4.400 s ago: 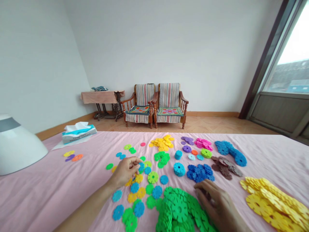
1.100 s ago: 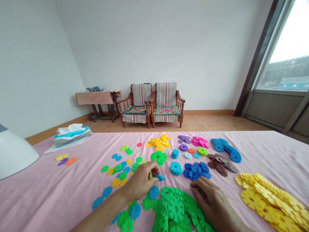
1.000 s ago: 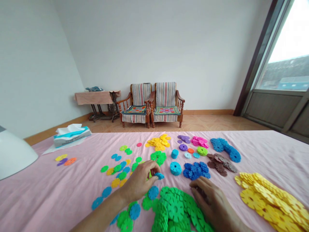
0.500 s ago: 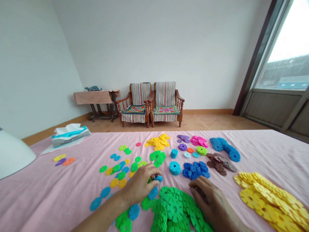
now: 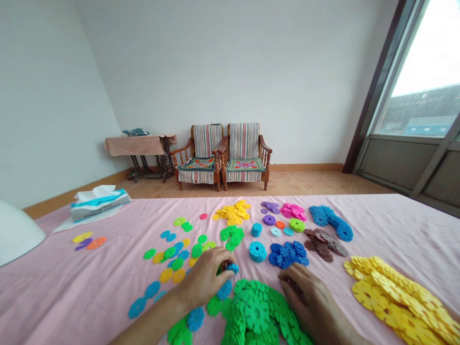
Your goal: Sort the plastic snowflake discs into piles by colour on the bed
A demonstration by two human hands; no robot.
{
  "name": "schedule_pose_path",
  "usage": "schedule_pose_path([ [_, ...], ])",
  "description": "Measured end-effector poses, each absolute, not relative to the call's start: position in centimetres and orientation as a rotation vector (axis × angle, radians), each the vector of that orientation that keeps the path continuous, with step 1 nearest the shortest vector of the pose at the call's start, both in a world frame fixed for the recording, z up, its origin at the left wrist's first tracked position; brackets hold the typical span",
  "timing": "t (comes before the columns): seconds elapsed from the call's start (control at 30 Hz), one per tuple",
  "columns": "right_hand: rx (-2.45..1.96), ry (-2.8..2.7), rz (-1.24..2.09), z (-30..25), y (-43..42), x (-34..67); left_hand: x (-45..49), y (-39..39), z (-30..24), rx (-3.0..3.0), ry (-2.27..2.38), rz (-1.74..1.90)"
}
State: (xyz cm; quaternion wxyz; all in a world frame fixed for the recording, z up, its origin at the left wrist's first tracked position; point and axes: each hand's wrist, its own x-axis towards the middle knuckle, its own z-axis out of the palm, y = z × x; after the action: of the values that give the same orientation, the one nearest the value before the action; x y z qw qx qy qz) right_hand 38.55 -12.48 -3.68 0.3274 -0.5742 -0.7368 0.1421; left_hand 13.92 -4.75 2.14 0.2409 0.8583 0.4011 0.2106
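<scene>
As I look through the head camera and read my view as a clock face, two wooden armchairs [image 5: 220,158] with striped covers stand at its hub, against a pale wall [image 5: 230,62]. A glazed window [image 5: 424,72] fills two o'clock; a cloth-draped side table [image 5: 134,145] stands between nine and ten. Across the lower half spreads a bench under wrinkled pink cloth [image 5: 104,282], with a tissue box [image 5: 98,206] at half past eight, small scattered discs [image 5: 166,274] around seven, a green pile [image 5: 257,309] at half past five and a yellow pile [image 5: 398,297] at four.

My left hand [image 5: 204,275], at half past six, pinches a blue disc [image 5: 233,268] near six o'clock. My right hand [image 5: 312,294] lies loosely curled just beside the green pile; I cannot tell whether it holds anything.

Compared with about four seconds ago, the left hand has left the scattered discs at seven and come rightward, the right hand keeps its place beside the green pile, and my view has swung slightly right.
</scene>
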Motion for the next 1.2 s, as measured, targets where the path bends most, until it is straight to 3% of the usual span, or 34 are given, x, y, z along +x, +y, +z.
schedule_pose_path([
  [0.33,-1.512,-1.910,0.340,-3.5,-12.6,38.4,14.0,-4.7,1.7,2.299,1.138,0.631],
  [0.73,-1.370,-1.962,0.237,-1.8,-12.0,36.6,14.9,-4.4,1.0,1.423,1.086,0.845],
  [0.97,-1.184,-2.060,0.029,0.1,-10.4,32.8,15.1,-4.5,0.8,1.425,1.014,0.889],
  [1.2,-1.256,-2.123,0.125,0.4,-9.7,31.5,14.9,-4.5,0.4,1.391,0.904,0.815],
])
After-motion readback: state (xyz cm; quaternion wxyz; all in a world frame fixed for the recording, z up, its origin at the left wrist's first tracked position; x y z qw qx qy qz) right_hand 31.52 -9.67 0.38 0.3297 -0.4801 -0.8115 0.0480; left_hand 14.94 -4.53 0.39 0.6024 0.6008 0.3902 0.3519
